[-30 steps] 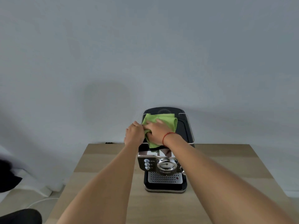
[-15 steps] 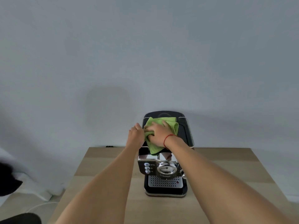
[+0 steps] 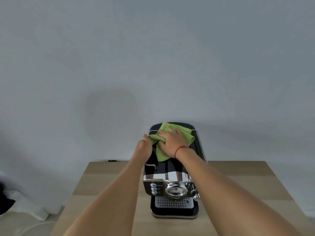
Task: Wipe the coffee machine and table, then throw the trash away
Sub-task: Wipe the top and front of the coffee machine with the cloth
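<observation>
A black and chrome coffee machine (image 3: 173, 188) stands on a light wooden table (image 3: 109, 184), its back to the wall. A green cloth (image 3: 161, 153) lies bunched on the machine's black top. My right hand (image 3: 172, 140), with a red string at the wrist, presses down on the cloth and grips it. My left hand (image 3: 144, 147) holds the upper left side of the machine, next to the cloth's edge; its fingers are hidden behind the machine's side.
A plain grey wall rises right behind the machine. Left of the table, white fabric (image 3: 37, 208) and a white cable (image 3: 34, 226) lie on the floor, and a dark object (image 3: 5, 200) shows at the left edge.
My right hand has pushed the green cloth farther back along the machine's top. The view has tilted up a little, so the machine sits lower in frame.
</observation>
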Tool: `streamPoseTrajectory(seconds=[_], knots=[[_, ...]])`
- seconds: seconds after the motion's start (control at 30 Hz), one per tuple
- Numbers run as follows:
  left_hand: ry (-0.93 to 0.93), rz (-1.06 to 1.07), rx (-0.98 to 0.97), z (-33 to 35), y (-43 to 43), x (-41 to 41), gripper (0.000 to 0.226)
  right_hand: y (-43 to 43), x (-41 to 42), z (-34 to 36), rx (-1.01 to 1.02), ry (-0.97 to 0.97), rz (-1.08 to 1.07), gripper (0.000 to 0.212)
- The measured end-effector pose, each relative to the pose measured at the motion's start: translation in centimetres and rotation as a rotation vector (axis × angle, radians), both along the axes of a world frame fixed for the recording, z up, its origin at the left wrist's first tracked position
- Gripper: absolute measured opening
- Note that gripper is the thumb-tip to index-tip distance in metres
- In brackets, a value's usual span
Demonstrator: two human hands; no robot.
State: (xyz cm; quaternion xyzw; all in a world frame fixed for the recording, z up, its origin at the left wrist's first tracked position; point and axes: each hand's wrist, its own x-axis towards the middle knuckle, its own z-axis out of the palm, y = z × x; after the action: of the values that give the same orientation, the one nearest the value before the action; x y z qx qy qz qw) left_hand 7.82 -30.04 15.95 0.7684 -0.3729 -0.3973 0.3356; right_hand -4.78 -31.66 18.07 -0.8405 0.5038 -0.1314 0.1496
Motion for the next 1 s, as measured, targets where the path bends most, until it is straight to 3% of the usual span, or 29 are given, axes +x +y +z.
streamPoseTrajectory(seconds=[0.17,0.23,0.43,0.5,0.63,0.8,0.9,1.0], knots=[[0.009,0.018,0.002,0.3,0.2,-0.3,0.064,1.1,-1.2,-0.4,0.007,-0.068,0.087,0.038],[0.010,0.036,0.006,0.2,0.2,-0.3,0.061,0.7,-1.5,-0.1,0.032,-0.064,0.022,0.037],[0.053,0.025,-0.009,-0.3,-0.1,-0.1,0.065,-1.2,0.5,0.2,0.062,0.261,0.046,0.047],[0.070,0.041,-0.006,-0.4,-0.1,0.0,0.068,-1.5,1.2,0.2,0.027,0.279,0.030,0.048],[0.119,0.048,-0.007,-0.2,0.4,-0.2,0.073,-1.5,1.9,0.1,-0.109,0.147,0.033,0.035],[0.090,0.001,0.017,1.0,1.4,-0.6,0.076,-1.0,1.0,0.1,-0.032,-0.193,-0.072,0.026],[0.086,-0.002,0.018,1.6,1.6,-0.7,0.078,-0.8,-0.4,0.4,0.024,-0.302,-0.098,0.026],[0.063,-0.014,0.028,1.7,1.7,-0.7,0.075,-1.4,-1.0,1.3,-0.025,-0.467,-0.302,0.031]])
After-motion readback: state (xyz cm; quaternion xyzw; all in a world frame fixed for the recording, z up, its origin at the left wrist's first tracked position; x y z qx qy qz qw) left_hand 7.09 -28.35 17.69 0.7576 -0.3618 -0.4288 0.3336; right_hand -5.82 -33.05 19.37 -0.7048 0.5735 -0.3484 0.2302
